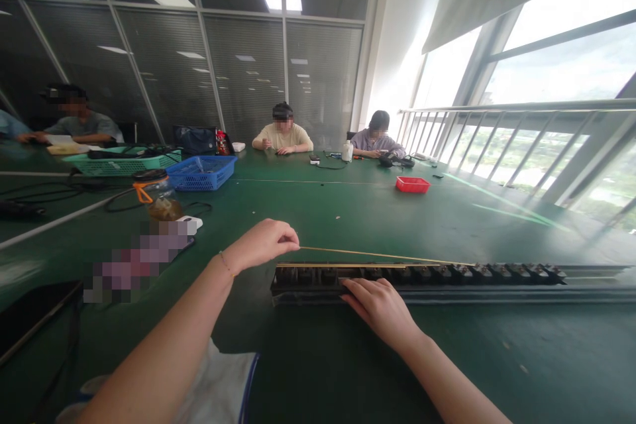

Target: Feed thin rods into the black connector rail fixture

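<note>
Gold strip [377, 256], pinched in my left hand [265, 240], slants over the black row [422, 275] on the counter [278, 202]; one length [318, 265] already lies along it, this one apparently not yet. My right hand [381, 305] touches the row, hold unclear from here.

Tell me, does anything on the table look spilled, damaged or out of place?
I see no spill or clear damage. Small scraps lie loose on the green table, like litter. The thin gold strip slants off the black row, but the left hand holds its end.
</note>
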The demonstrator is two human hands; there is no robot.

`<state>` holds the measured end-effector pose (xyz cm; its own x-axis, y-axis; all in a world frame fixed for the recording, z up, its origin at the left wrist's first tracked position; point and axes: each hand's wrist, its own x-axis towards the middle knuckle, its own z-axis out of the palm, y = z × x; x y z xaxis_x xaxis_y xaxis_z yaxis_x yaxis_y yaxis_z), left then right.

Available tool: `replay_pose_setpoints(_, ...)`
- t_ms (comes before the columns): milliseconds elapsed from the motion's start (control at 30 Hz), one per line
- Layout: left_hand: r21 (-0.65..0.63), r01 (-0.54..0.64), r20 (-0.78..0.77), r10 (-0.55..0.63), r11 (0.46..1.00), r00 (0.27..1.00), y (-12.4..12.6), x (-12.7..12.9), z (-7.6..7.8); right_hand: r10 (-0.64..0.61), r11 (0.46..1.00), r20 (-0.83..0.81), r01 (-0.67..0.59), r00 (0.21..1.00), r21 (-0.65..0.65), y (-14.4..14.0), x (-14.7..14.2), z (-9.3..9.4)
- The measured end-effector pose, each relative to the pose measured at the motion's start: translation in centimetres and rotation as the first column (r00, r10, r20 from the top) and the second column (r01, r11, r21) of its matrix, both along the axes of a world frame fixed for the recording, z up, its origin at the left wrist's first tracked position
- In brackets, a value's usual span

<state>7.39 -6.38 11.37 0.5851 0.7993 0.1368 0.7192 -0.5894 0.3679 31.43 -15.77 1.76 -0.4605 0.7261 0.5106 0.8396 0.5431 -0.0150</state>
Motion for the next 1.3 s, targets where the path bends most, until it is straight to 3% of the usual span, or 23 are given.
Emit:
replay_pose_setpoints(100,0.246,-0.05,-0.041,0.062,0.968,0.997,0.9,-0.3,-0.6,0.0,1.0,0.003,0.0,1.0,0.006,0.1,0.0,-0.1)
replay_pose_setpoints(233,0.38,-0.081,-0.097,0.127,0.922,0.987,2.6,-0.9,-3.0,-0.002,1.0,0.0,0.002,1.0,0.01,0.1,-0.1,-0.1)
replay_pose_setpoints(400,0.388,-0.128,-0.145,0.198,0.913,0.97,4.5,-1.7,-7.1,-0.001,1.0,-0.01,0.0,1.0,-0.005,0.1,0.0,-0.2)
replay_pose_setpoints(533,0.357,-0.161,-0.151,0.227,0.92,0.962,5.3,-2.1,-9.3,0.002,1.0,-0.006,-0.002,1.0,-0.006,0.2,0.0,-0.2)
replay_pose_setpoints(933,0.324,-0.152,-0.131,0.203,0.934,0.97,6.4,-2.5,-11.3,0.005,1.0,-0.005,-0.005,1.0,0.009,0.3,-0.1,-0.3)
replay_pose_setpoints(1067,0.275,-0.21,-0.025,0.225,0.938,0.974,6.1,-2.5,-10.2,0.003,1.0,0.005,-0.003,1.0,0.01,0.2,-0.1,-0.3)
replay_pose_setpoints(1167,0.21,-0.306,0.131,0.284,0.928,0.95,5.2,-2.4,-7.1,0.001,1.0,0.008,-0.001,1.0,0.011,0.2,-0.1,-0.3)
replay_pose_setpoints(1200,0.157,-0.296,0.159,0.272,0.942,0.949,4.7,-2.3,-5.8,0.001,1.0,0.008,-0.001,1.0,0.009,0.2,-0.1,-0.4)
replay_pose_setpoints(1300,-0.088,-0.05,0.081,0.057,0.995,0.995,2.6,-2.0,-1.9,-0.002,1.0,0.008,0.002,1.0,0.005,0.2,-0.1,-0.4)
